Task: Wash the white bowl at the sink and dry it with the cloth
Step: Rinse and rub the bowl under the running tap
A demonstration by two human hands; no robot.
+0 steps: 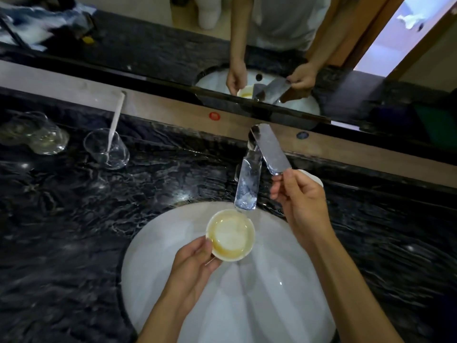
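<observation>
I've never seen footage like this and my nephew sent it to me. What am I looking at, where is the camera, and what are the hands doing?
There is no machine here: a person wears a wide-angle camera on the head, so this single picture looks down at their own two hands.

The left hand holds a small white bowl by its rim, with a yellowish residue inside, over the white sink, just under the shiny tap spout. The fingers of the right hand touch the end of the flat tap lever.

On the dark marble counter stands a clear glass with a white stick-like thing in it, and further left more glassware, too blurred to tell apart.

Along the top is a mirror, which repeats the hands and bowl. I cannot see a drying cloth for certain.
</observation>
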